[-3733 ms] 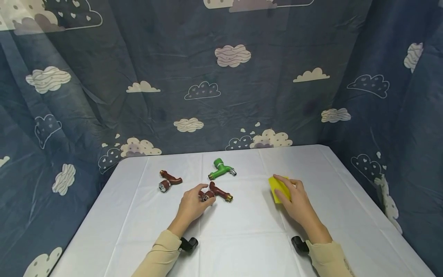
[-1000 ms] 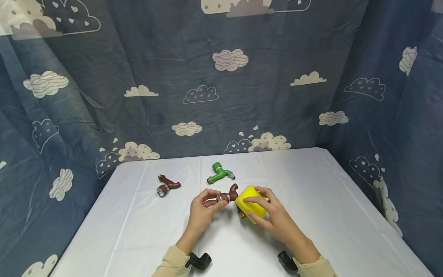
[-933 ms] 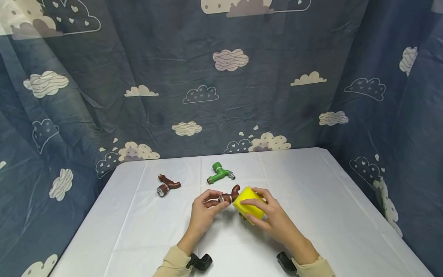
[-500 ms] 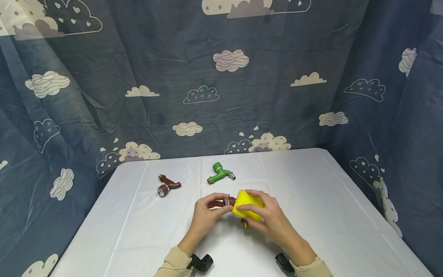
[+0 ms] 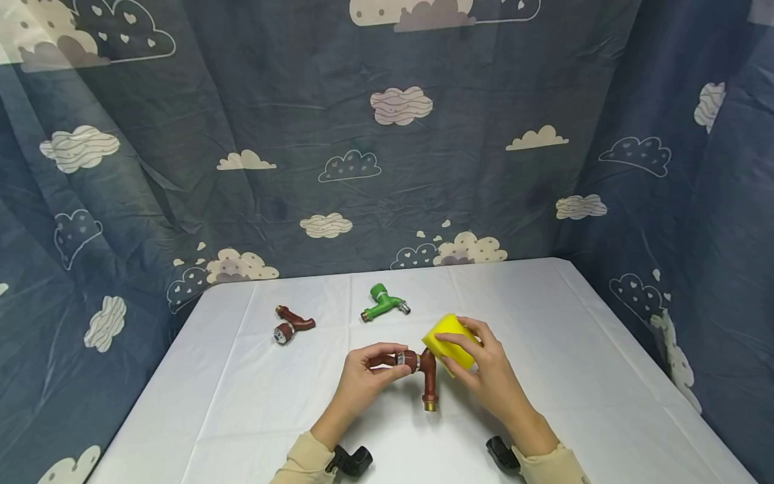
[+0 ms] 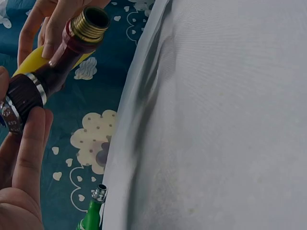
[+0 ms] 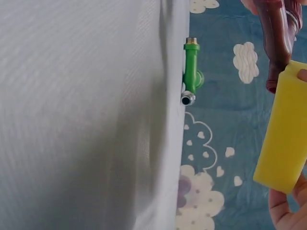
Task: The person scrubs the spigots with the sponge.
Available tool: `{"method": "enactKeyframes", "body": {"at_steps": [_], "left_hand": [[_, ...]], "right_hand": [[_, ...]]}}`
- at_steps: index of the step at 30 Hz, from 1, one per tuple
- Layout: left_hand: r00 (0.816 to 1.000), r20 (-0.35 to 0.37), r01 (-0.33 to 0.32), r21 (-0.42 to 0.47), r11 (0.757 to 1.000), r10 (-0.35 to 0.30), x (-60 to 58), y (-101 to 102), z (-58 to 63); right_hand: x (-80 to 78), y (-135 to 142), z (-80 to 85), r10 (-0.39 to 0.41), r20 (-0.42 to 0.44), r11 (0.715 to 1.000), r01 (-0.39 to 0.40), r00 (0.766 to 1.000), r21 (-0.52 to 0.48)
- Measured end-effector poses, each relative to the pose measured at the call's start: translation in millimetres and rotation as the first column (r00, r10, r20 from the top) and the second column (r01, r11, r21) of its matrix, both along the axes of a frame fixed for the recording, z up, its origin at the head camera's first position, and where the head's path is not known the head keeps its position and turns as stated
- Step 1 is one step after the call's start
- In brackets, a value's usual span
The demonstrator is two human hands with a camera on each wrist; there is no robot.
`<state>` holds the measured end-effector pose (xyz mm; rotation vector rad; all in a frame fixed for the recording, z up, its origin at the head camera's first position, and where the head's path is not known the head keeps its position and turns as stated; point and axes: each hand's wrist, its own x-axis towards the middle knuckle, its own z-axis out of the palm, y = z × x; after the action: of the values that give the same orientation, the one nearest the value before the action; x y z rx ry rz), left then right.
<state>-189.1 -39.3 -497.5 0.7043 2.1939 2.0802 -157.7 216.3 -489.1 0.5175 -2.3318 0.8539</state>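
Note:
My left hand [image 5: 365, 373] grips a brown faucet [image 5: 430, 383] by its ribbed knob, above the table. The faucet's brass threaded end points toward me, and in the left wrist view its open mouth [image 6: 98, 18] shows. In my right hand [image 5: 490, 366] is a yellow sponge [image 5: 449, 337], pinched between thumb and fingers. The sponge [image 7: 283, 134] lies against the curved spout of the faucet [image 7: 277, 38] in the right wrist view. Part of the spout is hidden behind the sponge in the head view.
On the white-covered table [image 5: 272, 403], a second brown faucet [image 5: 293, 324] lies at the left. A green faucet [image 5: 383, 302] with a silver nozzle lies farther back. A dark curtain [image 5: 284, 188] with cloud prints hangs behind and at both sides.
My left hand has lifted the brown faucet off the table and turned it. The sponge came in from the right to the faucet, then shifted up and right over the last half second, uncovering the body.

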Motion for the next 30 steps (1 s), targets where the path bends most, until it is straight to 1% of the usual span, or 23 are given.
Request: {"method": "enactKeyframes", "body": {"at_steps": [6, 10, 14, 19, 22, 24, 30], "left_hand": [[0.999, -0.031, 0.017, 0.016, 1.000, -0.017, -1.4, -4, 1.9], [1.000, -0.028, -0.008, 0.022, 1.000, 0.008, -1.1, -5, 2.7], [0.999, 0.004, -0.053, 0.040, 0.998, 0.053, -1.4, -3, 2.0], [0.993, -0.001, -0.114, 0.059, 0.992, 0.115, -2.6, 0, 2.0], [0.987, -0.003, -0.160, 0.071, 0.985, 0.161, -2.4, 0, 2.8], [0.981, 0.008, -0.192, 0.086, 0.978, 0.192, -2.3, 0, 3.5], [0.964, 0.016, -0.265, 0.142, 0.954, 0.265, -4.0, -1, 3.0]], "right_hand": [[-1.0, 0, -0.9, 0.014, 0.071, 0.998, -0.010, 0.997, -0.063], [0.5, -3, -1.9, 0.034, 0.065, 0.997, -0.030, 0.997, -0.065], [3.3, -9, -1.3, 0.102, 0.021, 0.994, -0.102, 0.995, -0.038], [7.1, -18, 0.8, 0.178, -0.016, 0.984, -0.178, 0.984, -0.010], [9.2, -21, 1.7, 0.194, -0.011, 0.981, -0.194, 0.981, 0.021], [10.4, -22, 1.9, 0.206, -0.005, 0.977, -0.206, 0.978, 0.054], [10.8, -20, 0.9, 0.245, -0.024, 0.963, -0.240, 0.969, 0.120]]}}
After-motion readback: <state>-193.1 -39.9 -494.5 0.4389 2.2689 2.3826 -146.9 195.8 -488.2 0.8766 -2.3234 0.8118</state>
